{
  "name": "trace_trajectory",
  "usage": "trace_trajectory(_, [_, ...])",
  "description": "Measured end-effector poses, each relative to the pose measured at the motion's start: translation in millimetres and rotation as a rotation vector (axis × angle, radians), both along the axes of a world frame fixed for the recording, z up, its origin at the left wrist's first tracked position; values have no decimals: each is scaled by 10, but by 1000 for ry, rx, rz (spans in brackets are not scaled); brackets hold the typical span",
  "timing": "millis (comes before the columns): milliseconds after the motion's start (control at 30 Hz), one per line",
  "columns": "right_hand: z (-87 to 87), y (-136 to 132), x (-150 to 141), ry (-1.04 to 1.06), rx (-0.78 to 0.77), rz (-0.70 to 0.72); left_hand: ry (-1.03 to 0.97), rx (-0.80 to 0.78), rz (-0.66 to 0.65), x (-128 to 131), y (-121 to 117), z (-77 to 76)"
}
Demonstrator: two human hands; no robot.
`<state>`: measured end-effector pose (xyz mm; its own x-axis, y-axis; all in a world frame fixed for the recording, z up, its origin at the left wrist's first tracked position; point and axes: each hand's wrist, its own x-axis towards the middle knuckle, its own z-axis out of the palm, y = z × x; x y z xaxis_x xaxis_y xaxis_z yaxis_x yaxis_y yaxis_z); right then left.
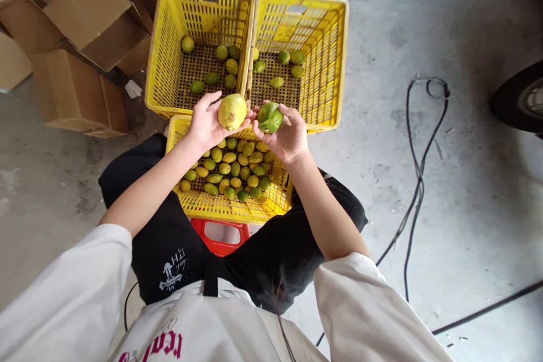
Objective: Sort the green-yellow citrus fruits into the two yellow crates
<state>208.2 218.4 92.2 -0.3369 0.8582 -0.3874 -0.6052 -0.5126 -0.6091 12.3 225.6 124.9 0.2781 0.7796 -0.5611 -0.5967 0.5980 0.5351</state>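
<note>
A yellow lemon [232,112] rests in my left hand [207,124], whose fingers curl under and around it. In my right hand [291,138] is a green lemon [270,117], gripped between thumb and fingers. Both hands are side by side above the near yellow crate [229,216], which holds many green and yellow lemons [235,168]. Just beyond them stand two more yellow crates, the left one [153,68] and the right one [328,68], each with several lemons scattered on its floor.
Cardboard boxes [91,17] are heaped at the upper left. A red plastic stool [223,248] shows between my legs, behind the near crate. A black cable [419,175] loops over the concrete floor [382,124] on the right, and a tire [520,99] stands at the far right edge.
</note>
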Motion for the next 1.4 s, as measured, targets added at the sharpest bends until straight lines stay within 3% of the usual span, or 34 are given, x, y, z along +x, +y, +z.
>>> trace_trajectory(167, [22, 41, 62, 136, 58, -8, -11, 15, 77, -38, 70, 24])
trace_trajectory(367, [89, 31, 47, 0, 95, -14, 44, 24, 134, -12, 97, 29])
trace_trajectory(633, [-77, -13, -30, -109, 21, -9, 60, 15, 10, 43, -26, -35])
trace_trajectory(933, [154, 30, -9, 26, 38, 3, 58, 57, 41, -51, 69, -11])
trace_trajectory(1133, [47, 19, -84, -63, 5, -12, 75, 27, 63, -24, 44, 41])
trace_trajectory(1267, [2, -3, -118, -56, -27, 33, 46, 9, 119, -34, 56, -27])
trace_trajectory(1400, [-5, -5, -129, -57, -48, 64, 50, -3, 81, -99, 68, -96])
